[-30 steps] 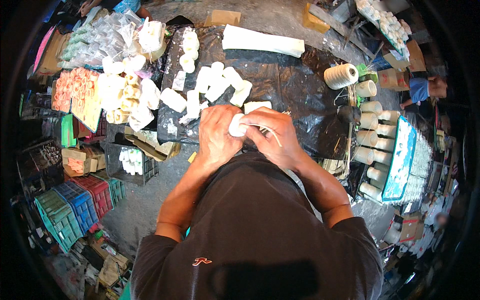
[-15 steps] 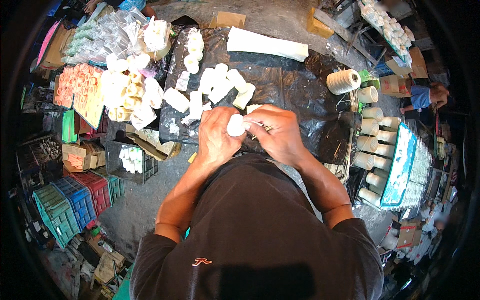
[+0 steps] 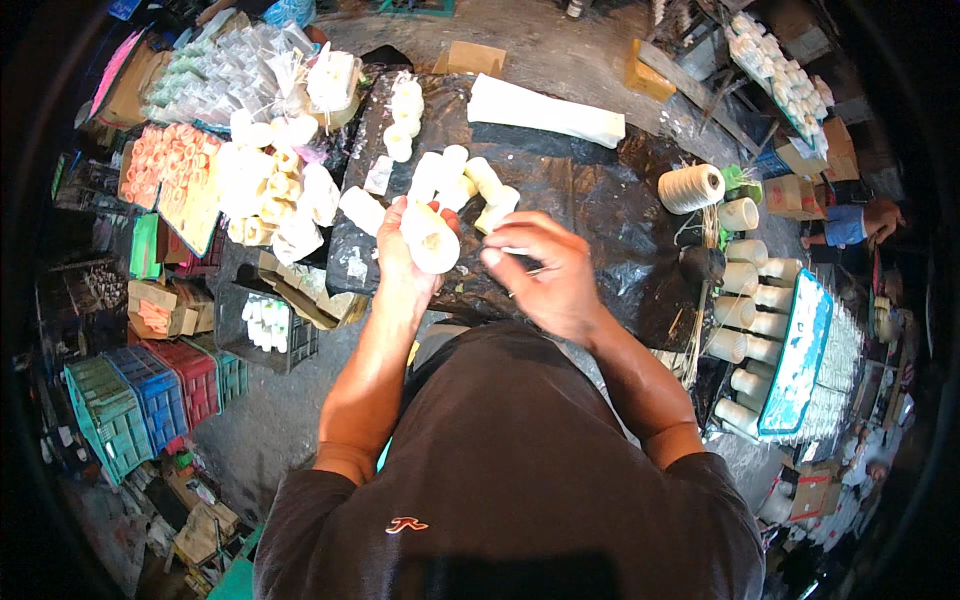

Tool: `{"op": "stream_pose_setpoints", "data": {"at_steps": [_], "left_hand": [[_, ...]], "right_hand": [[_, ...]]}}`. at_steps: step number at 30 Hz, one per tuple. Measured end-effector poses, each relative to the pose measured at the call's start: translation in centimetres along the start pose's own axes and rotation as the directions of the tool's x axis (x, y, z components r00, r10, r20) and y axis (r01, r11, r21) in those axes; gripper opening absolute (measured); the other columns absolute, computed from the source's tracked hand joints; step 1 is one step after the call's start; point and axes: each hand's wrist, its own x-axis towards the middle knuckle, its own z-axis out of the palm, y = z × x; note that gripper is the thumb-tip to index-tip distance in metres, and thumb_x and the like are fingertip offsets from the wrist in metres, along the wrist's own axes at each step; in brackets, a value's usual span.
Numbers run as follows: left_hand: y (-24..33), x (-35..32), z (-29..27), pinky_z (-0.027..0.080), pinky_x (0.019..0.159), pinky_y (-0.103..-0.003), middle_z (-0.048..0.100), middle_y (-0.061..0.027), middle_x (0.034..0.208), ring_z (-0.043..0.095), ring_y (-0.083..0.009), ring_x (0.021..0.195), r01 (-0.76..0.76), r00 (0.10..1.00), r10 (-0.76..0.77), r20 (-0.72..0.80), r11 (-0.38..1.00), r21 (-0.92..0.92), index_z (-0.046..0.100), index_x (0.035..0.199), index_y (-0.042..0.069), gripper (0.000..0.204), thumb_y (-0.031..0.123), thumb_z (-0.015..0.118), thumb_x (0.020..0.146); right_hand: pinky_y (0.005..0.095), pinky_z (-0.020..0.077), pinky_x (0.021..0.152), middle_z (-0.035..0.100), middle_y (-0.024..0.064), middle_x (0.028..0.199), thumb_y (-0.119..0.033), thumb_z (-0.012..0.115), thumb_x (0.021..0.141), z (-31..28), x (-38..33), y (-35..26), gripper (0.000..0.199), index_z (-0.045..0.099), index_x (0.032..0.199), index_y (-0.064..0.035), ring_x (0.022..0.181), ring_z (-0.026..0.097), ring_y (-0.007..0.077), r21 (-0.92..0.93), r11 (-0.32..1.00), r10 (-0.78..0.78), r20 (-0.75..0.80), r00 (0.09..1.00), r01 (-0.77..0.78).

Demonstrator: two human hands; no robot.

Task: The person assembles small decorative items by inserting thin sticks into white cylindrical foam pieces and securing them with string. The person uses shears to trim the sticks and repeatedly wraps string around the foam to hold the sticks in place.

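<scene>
My left hand (image 3: 402, 262) is wrapped round a cream pillar candle (image 3: 433, 246), its round end turned up towards me. To its right, my right hand (image 3: 548, 275) hovers with thumb and forefinger parted at the tips. Thin pale strands, which look like wicks (image 3: 532, 268), show partly inside its curled fingers. Just beyond my hands, several pale candles (image 3: 484, 178) lie loosely together on the black plastic-covered table (image 3: 590, 180). One more candle (image 3: 361, 208) lies on its side left of my left hand.
A large spool of cream string (image 3: 691, 189) stands at the table's right edge. Below it are several pale cylinders (image 3: 735, 311) beside a blue-edged tray (image 3: 797, 350). A long white roll (image 3: 545, 110) lies across the far edge. Coloured crates (image 3: 150, 400) stand on the floor at left.
My left hand has turned and tilted the candle, so more of it shows. My right hand has drawn away from the candle's end to the right. The view has shifted slightly.
</scene>
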Motion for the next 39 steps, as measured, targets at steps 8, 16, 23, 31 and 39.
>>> {"op": "stream_pose_setpoints", "data": {"at_steps": [8,16,23,31,39], "left_hand": [[-1.8,-1.1,2.9,0.059,0.076,-0.044,0.067,-0.0142,0.102,0.068,-0.0291,0.087,-0.060,0.983,0.033,0.179,0.987,0.146,0.057,0.122,0.003,0.044,0.035,0.032,0.105],[-0.9,-2.1,-0.5,0.056,0.088,-0.042,0.064,-0.0153,0.117,0.065,-0.0271,0.108,-0.185,0.950,0.128,0.285,0.965,0.184,0.053,0.128,0.000,0.044,0.036,0.040,0.105],[-1.8,-3.7,-0.1,0.052,0.098,-0.042,0.056,-0.0111,0.132,0.058,-0.0216,0.119,-0.544,0.833,0.457,0.313,0.780,0.309,0.043,0.139,0.001,0.040,0.006,0.053,0.101],[-0.5,-2.0,-1.5,0.055,0.091,-0.035,0.061,-0.0098,0.124,0.063,-0.0182,0.109,-0.545,0.831,0.492,0.259,0.812,0.207,0.049,0.130,0.002,0.031,0.004,0.056,0.100],[-0.3,1.8,-5.5,0.057,0.082,-0.034,0.068,-0.0078,0.108,0.068,-0.0176,0.093,-0.539,0.842,0.517,0.153,0.810,0.230,0.058,0.113,0.002,0.015,0.006,0.061,0.099]], "right_hand": [[0.0403,0.0507,0.073,0.058,0.0081,0.094,0.000,0.077,0.068,2.4,2.6,0.0,0.021,0.072,0.086,-0.0081,0.087,0.059,0.0274,-0.231,0.921,-0.261,0.231,0.937,0.314],[0.0303,0.0533,0.078,0.066,0.0117,0.103,0.009,0.071,0.080,3.5,-0.1,2.5,0.017,0.072,0.094,0.0001,0.091,0.067,0.0237,-0.056,0.990,-0.127,0.001,0.992,0.126],[0.0302,0.0521,0.073,0.070,0.0130,0.110,0.006,0.063,0.090,3.4,-1.1,5.9,0.004,0.063,0.094,0.0043,0.082,0.063,0.0137,0.034,0.936,0.351,-0.013,0.936,-0.350],[0.0300,0.0485,0.086,0.067,0.0154,0.121,-0.002,0.055,0.099,3.2,-1.2,6.9,0.008,0.054,0.092,-0.0002,0.106,0.058,0.0135,0.137,0.912,0.355,0.215,0.910,-0.388],[0.0445,0.0526,0.100,0.054,0.0174,0.134,0.001,0.057,0.096,5.0,-1.6,10.2,0.020,0.055,0.116,-0.0036,0.121,0.057,0.0274,0.655,0.524,0.483,0.297,0.824,-0.543]]}}
